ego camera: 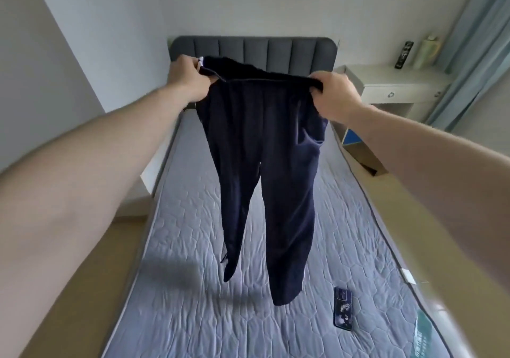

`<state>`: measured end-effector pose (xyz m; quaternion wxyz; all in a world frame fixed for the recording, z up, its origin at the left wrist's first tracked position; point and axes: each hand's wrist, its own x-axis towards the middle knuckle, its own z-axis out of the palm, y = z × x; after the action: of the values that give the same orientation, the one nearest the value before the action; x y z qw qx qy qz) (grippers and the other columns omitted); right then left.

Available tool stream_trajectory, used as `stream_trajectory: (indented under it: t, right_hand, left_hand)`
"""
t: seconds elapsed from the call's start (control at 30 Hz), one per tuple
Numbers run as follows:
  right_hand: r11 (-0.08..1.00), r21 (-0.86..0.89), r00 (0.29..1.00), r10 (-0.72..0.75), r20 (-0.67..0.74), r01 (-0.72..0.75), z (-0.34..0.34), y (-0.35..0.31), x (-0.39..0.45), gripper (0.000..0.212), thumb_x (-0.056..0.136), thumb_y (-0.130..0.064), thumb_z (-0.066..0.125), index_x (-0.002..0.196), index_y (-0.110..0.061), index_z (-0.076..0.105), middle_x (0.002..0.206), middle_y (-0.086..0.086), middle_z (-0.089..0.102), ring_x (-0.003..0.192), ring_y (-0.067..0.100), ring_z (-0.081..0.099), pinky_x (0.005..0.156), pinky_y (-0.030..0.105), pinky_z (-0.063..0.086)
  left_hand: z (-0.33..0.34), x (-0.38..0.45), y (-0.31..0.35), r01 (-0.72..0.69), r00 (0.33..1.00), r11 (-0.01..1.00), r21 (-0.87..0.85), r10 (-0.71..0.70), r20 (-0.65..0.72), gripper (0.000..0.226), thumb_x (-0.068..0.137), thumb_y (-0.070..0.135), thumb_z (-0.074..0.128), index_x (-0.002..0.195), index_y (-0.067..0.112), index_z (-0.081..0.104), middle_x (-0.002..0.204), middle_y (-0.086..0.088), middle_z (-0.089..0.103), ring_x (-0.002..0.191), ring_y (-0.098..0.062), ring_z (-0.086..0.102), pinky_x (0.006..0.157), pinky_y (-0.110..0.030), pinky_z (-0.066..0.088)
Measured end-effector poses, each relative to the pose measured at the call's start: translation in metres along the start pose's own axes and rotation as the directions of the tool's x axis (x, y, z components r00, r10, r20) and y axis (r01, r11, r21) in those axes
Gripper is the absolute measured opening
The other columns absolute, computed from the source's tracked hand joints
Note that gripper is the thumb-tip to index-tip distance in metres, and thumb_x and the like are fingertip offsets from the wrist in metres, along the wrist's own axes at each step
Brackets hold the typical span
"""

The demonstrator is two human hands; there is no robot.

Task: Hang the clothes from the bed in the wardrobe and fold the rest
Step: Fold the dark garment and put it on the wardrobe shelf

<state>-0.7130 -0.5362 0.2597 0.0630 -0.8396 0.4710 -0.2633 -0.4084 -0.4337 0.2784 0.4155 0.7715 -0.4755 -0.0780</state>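
Note:
A pair of dark navy trousers hangs in the air over the bed, waistband up and both legs dangling free above the quilted mattress. My left hand grips the left end of the waistband. My right hand grips the right end, so the waistband is stretched between them. The left leg looks twisted near its hem. No other clothes show on the mattress.
A phone in a dark case lies on the mattress at the lower right. The grey padded headboard stands at the far end. A white nightstand with a remote and a bottle is at the right, by blue curtains.

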Motion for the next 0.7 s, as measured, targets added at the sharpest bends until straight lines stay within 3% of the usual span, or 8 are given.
stream_trajectory:
  t: [0.1, 0.2, 0.3, 0.37, 0.43, 0.5, 0.6, 0.7]
  right_hand:
    - [0.996, -0.005, 0.985, -0.094, -0.143, 0.095, -0.031, -0.013, 0.026, 0.037, 0.095, -0.018, 0.046, 0.123, -0.02, 0.071, 0.116, 0.013, 0.074, 0.108, 0.042, 0.064, 0.093, 0.045, 0.053]
    - [0.987, 0.026, 0.959, -0.15, -0.242, 0.161, -0.048, -0.019, 0.034, 0.041, 0.094, -0.015, 0.045, 0.124, -0.018, 0.072, 0.118, 0.01, 0.075, 0.109, 0.036, 0.065, 0.093, 0.042, 0.052]
    - [0.973, 0.043, 0.94, -0.208, -0.271, 0.228, -0.05, -0.017, 0.019, 0.043, 0.095, -0.014, 0.045, 0.129, -0.02, 0.07, 0.123, 0.006, 0.073, 0.113, 0.03, 0.065, 0.097, 0.039, 0.051]
    - [0.962, 0.052, 0.937, -0.249, -0.246, 0.269, -0.041, -0.012, -0.002, 0.043, 0.096, -0.013, 0.047, 0.132, -0.021, 0.068, 0.126, 0.005, 0.073, 0.115, 0.028, 0.065, 0.098, 0.036, 0.051]
    - [0.96, 0.062, 0.949, -0.256, -0.185, 0.272, -0.021, 0.001, -0.032, 0.041, 0.097, -0.014, 0.05, 0.134, -0.024, 0.066, 0.127, 0.003, 0.073, 0.115, 0.028, 0.066, 0.097, 0.035, 0.051]
    - [0.958, 0.073, 0.959, -0.273, -0.079, 0.278, 0.008, 0.017, -0.073, 0.039, 0.098, -0.015, 0.052, 0.133, -0.025, 0.066, 0.122, 0.002, 0.074, 0.109, 0.029, 0.068, 0.091, 0.037, 0.053]
    - [0.956, 0.104, 0.944, -0.287, 0.16, 0.273, 0.067, 0.04, -0.14, 0.04, 0.097, -0.021, 0.05, 0.133, -0.025, 0.067, 0.116, 0.002, 0.075, 0.1, 0.031, 0.07, 0.079, 0.039, 0.056]
    - [0.977, 0.122, 0.892, -0.212, 0.4, 0.177, 0.135, 0.063, -0.196, 0.048, 0.099, -0.008, 0.054, 0.142, -0.029, 0.062, 0.126, -0.002, 0.072, 0.107, 0.027, 0.069, 0.08, 0.041, 0.057]
  left_hand:
    - [-0.028, 0.019, 0.029, -0.083, 0.989, 0.996, -0.041, 0.077, -0.13, 0.029, 0.087, 0.027, 0.07, 0.066, 0.022, 0.051, 0.079, 0.003, 0.059, 0.078, -0.015, 0.054, 0.065, -0.027, 0.041]
    - [-0.048, 0.018, 0.044, -0.19, 0.971, 0.981, -0.036, 0.182, -0.158, 0.021, 0.084, 0.021, 0.062, 0.067, 0.02, 0.05, 0.066, 0.009, 0.047, 0.072, -0.011, 0.042, 0.056, -0.025, 0.032]
    - [-0.055, -0.003, 0.043, -0.276, 0.95, 0.961, -0.016, 0.27, -0.158, 0.033, 0.083, 0.022, 0.064, 0.061, 0.018, 0.039, 0.059, 0.01, 0.039, 0.066, -0.009, 0.034, 0.051, -0.024, 0.026]
    - [-0.05, -0.025, 0.028, -0.28, 0.952, 0.96, -0.005, 0.277, -0.132, 0.031, 0.08, 0.029, 0.067, 0.063, 0.013, 0.047, 0.059, 0.004, 0.044, 0.066, -0.013, 0.036, 0.057, -0.031, 0.031]
    - [-0.038, -0.052, 0.0, -0.251, 0.965, 0.968, -0.017, 0.249, -0.088, 0.026, 0.076, 0.036, 0.07, 0.077, 0.01, 0.068, 0.072, -0.005, 0.064, 0.069, -0.017, 0.051, 0.065, -0.034, 0.044]
    - [-0.02, -0.088, -0.037, -0.259, 0.965, 0.966, -0.009, 0.26, 0.03, 0.02, 0.077, 0.031, 0.072, 0.089, 0.016, 0.077, 0.087, 0.002, 0.074, 0.083, -0.015, 0.065, 0.08, -0.034, 0.053]
    - [0.02, -0.144, -0.108, -0.247, 0.939, 0.968, 0.043, 0.229, 0.256, 0.017, 0.079, 0.009, 0.078, 0.094, 0.017, 0.08, 0.1, 0.006, 0.076, 0.098, -0.016, 0.068, 0.093, -0.033, 0.052]
    - [0.071, -0.197, -0.18, -0.155, 0.915, 0.983, 0.099, 0.105, 0.389, 0.025, 0.077, 0.001, 0.078, 0.098, 0.014, 0.082, 0.111, 0.003, 0.076, 0.111, -0.015, 0.067, 0.104, -0.026, 0.046]
